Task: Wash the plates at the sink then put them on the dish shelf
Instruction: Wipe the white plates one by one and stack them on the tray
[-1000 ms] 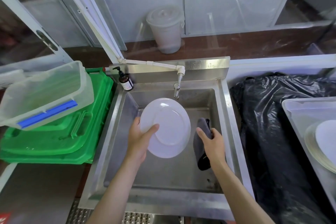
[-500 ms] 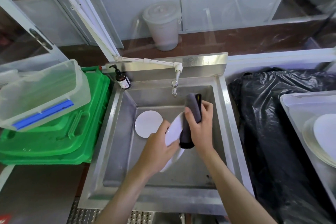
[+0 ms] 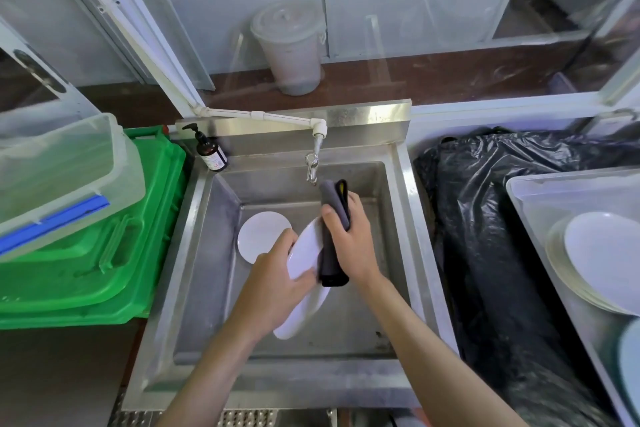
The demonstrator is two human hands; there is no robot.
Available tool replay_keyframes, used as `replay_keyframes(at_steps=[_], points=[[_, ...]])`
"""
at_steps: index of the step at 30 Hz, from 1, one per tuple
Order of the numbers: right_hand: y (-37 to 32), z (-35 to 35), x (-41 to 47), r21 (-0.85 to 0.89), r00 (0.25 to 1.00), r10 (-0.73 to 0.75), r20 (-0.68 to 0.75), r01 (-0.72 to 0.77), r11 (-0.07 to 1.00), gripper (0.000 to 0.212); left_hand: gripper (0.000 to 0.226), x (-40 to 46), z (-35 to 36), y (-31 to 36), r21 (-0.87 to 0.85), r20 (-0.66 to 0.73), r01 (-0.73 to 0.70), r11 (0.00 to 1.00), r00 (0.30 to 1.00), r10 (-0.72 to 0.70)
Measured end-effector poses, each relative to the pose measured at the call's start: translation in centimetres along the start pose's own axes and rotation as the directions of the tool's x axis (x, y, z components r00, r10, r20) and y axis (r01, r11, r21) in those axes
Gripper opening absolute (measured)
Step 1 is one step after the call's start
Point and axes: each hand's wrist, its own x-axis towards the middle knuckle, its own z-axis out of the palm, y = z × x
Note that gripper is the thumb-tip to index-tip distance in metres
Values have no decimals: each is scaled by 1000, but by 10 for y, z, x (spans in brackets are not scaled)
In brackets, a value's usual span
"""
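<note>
Over the sink, the right hand, fingers curled round a grey cloth, has moved onto the plate now held edge-on by the left hand, so scrubbing is under way.

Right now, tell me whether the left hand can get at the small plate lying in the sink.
Probably not yet: the left hand grips the tilted plate, though the small plate lies uncovered just beyond it.

1. Left hand: bare; no glove, ring or watch visible.
2. Right hand: bare likewise.
3. Both forearms, entering from 6 o'clock: uncovered, no sleeve in frame.
</note>
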Motion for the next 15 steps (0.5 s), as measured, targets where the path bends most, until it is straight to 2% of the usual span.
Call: replay_keyframes(at_steps=[2,4,5,7,9,10,12,15], points=[[-6,5,-4,-56,981,-175,80,180,982,24,41,4,2,3,-8,3,30,1000,1000,-30],[-6,8,-5,-61,967,-226,121,235,970,30,39,6,3,3,7,0,55,998,998,-55],[-1,7,-2,-46,977,-191,101,196,980,27,38,5,3,3,29,-10,46,999,999,-46],[8,0,4,55,999,40,7,-41,998,23,39,0,2,5,42,-38,17,999,999,-16],[17,-11,11,175,968,251,-22,-243,954,39,40,-2,0,5,-15,-67,17,1000,998,-18],[18,-15,12,156,961,277,-20,-270,950,41,41,-2,-2,7,-41,-62,22,999,998,-24],[17,-18,11,50,980,195,-35,-193,980,24,32,5,-5,8,-57,-5,56,997,998,-57],[5,-14,6,-81,996,-75,42,79,994,16,31,20,-9,10,44,97,97,994,990,-101]])
